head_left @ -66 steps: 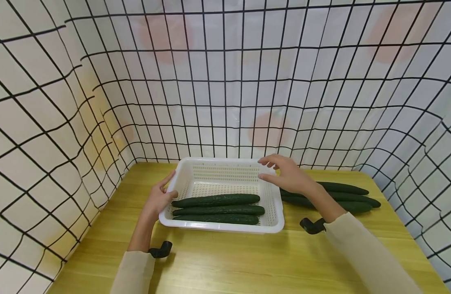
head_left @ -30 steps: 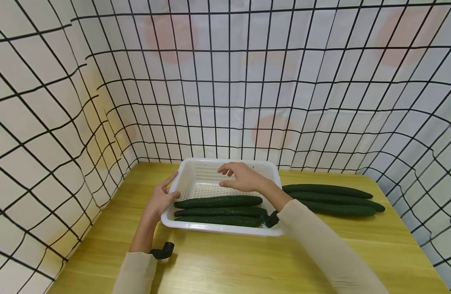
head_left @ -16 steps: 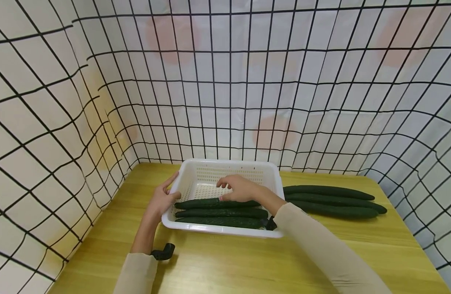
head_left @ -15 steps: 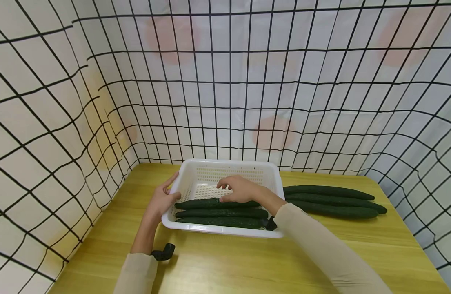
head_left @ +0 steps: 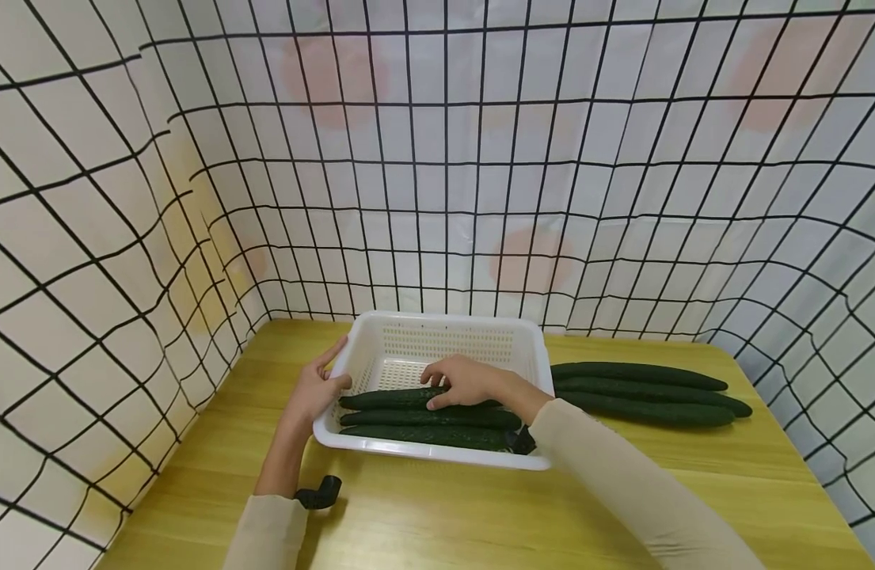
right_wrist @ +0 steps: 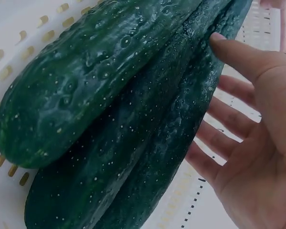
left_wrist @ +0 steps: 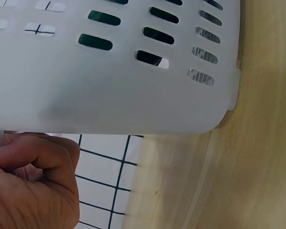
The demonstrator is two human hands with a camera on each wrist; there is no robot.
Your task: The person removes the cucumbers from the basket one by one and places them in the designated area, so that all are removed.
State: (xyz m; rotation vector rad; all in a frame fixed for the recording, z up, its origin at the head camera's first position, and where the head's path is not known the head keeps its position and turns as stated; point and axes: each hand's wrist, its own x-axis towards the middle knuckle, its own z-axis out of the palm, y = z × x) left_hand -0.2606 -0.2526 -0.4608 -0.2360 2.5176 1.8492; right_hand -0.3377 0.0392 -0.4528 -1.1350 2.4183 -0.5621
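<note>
A white plastic basket (head_left: 437,452) holds three dark green cucumbers lying side by side along its near part. At the basket's left rim my left hand (head_left: 316,392) grips it, thumb over the edge and fingers outside; the left wrist view shows the curled fingers beside the slotted wall. Inside the basket, my right hand (head_left: 469,381) is around the farthest cucumber (head_left: 387,399). In the right wrist view its thumb lies over that cucumber (right_wrist: 176,129) and the fingers reach along the far side. The middle cucumber (head_left: 408,418) and the nearest cucumber (head_left: 437,435) lie in front of it.
Several more cucumbers (head_left: 651,392) lie on the wooden table (head_left: 423,522) right of the basket, partly behind its wall. A black wire grid (head_left: 473,190) with white sheeting behind it encloses the back and sides.
My right hand has come left from above the basket's right side and lowered onto the farthest cucumber, its fingers now around it. The left hand stays on the left rim.
</note>
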